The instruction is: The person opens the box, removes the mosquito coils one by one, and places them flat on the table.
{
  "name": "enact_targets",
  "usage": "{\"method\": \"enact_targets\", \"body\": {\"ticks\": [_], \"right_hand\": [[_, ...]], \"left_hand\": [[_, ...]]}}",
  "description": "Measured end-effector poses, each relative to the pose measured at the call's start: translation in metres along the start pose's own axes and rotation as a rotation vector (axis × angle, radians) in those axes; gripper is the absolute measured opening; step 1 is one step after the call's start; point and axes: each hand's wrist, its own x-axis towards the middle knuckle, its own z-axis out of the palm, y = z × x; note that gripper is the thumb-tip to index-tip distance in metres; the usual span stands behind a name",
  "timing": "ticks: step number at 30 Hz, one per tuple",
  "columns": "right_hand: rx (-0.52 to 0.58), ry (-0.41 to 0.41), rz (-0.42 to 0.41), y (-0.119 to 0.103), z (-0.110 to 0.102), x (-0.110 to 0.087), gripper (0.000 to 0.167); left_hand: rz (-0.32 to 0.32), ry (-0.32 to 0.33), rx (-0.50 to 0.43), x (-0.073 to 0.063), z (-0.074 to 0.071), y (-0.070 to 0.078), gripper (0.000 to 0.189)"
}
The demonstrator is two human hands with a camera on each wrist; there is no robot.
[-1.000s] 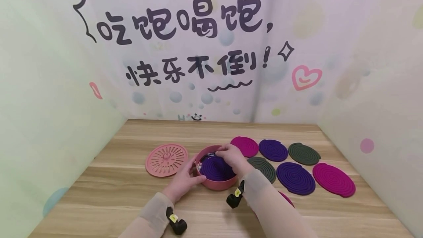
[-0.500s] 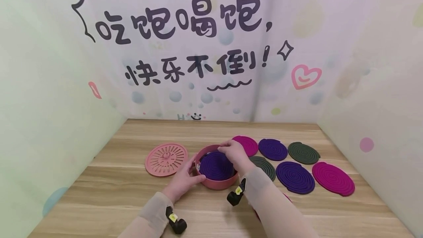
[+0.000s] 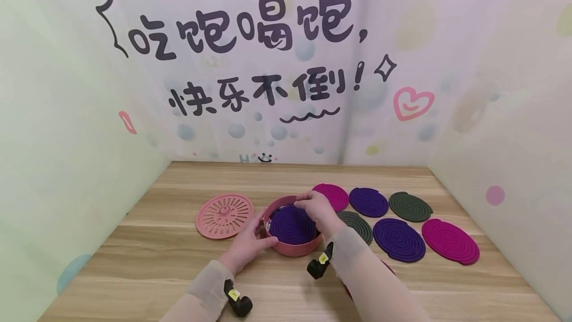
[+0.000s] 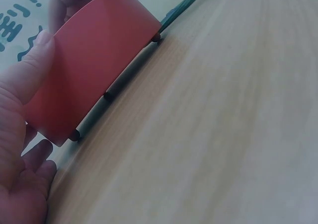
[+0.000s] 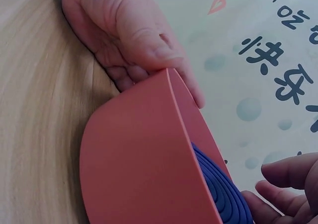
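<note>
A round pink mosquito coil holder (image 3: 295, 250) stands on the table, lid off, on small dark feet seen in the left wrist view. My left hand (image 3: 245, 245) grips its left side, thumb at the near wall and fingers curved around behind. Inside the holder lies a purple mosquito coil (image 3: 292, 226), which hides most of the bottom. My right hand (image 3: 316, 211) reaches over the far right rim, fingertips at the coil's edge. In the right wrist view its thumb stands apart from the purple coil (image 5: 221, 186), while lower fingers touch that edge.
Left of the holder lies its slotted pink lid (image 3: 225, 216). To the right, several mosquito coils lie flat, among them a magenta one (image 3: 450, 241), a purple one (image 3: 399, 240) and a green one (image 3: 411, 207). Another magenta coil (image 3: 347, 292) is mostly hidden beneath the right forearm.
The purple coil has settled flatter in the holder, covering a shiny part that showed at the back. The right fingertips have shifted slightly right; the left hand stays put.
</note>
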Motion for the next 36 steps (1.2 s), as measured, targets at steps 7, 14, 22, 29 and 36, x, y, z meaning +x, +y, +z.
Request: {"method": "enact_targets", "body": {"ticks": [7,14,22,29,36], "right_hand": [[0.038,-0.012,-0.010,0.003,0.000,0.000,0.028],[0.056,-0.007,-0.031,0.007,0.000,0.002,0.031],[0.077,-0.007,0.035,0.009,0.002,0.002,0.031],[0.126,-0.021,0.054,0.011,0.001,0.004,0.026],[0.190,-0.048,0.081,0.007,0.002,0.003,0.023]], "left_hand": [[0.004,-0.018,-0.007,0.002,-0.002,-0.005,0.086],[0.000,0.000,0.004,0.000,0.001,-0.001,0.083],[0.011,0.010,-0.009,-0.014,0.003,0.025,0.079],[0.059,-0.002,-0.014,-0.012,0.002,0.024,0.080],[0.053,-0.015,-0.024,0.000,0.000,-0.001,0.084]]}}
